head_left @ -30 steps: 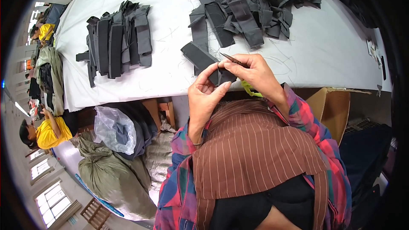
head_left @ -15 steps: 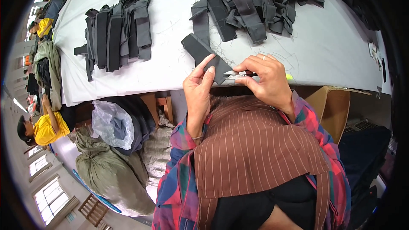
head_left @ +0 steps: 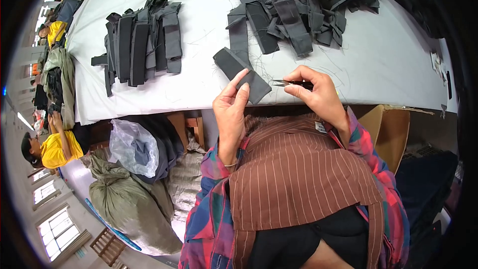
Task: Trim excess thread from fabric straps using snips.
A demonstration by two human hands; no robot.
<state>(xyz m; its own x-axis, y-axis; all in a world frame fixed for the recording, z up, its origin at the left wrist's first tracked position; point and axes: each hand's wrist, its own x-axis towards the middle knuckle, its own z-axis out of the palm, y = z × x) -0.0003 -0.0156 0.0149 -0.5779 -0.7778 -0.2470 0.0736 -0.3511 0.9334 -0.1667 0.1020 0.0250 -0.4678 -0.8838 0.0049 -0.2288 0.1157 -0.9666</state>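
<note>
Between the thumb and fingers of my left hand (head_left: 232, 97) is a dark grey fabric strip (head_left: 244, 76), tilted down toward the right above the table's front edge. My right hand (head_left: 318, 89) is closed on small black thread snips (head_left: 294, 84). Their pointed blades are parted and face the strip's lower right corner, a short gap away. Loose dark threads (head_left: 328, 72) lie on the white table near the snips. Another grey strip (head_left: 238, 35) reaches from the pile down behind the held one.
A heap of grey strips (head_left: 294, 15) covers the far middle of the white table (head_left: 199, 89). To the left lies a row of strips (head_left: 134, 45). Below the table edge are a cardboard box (head_left: 393, 132), a plastic bag (head_left: 132, 147) and a tied sack (head_left: 124, 204). People in yellow (head_left: 62, 149) are at far left.
My right hand with the snips has drawn back to the right, so the blades are now apart from the strip's corner. My left hand still holds the strip.
</note>
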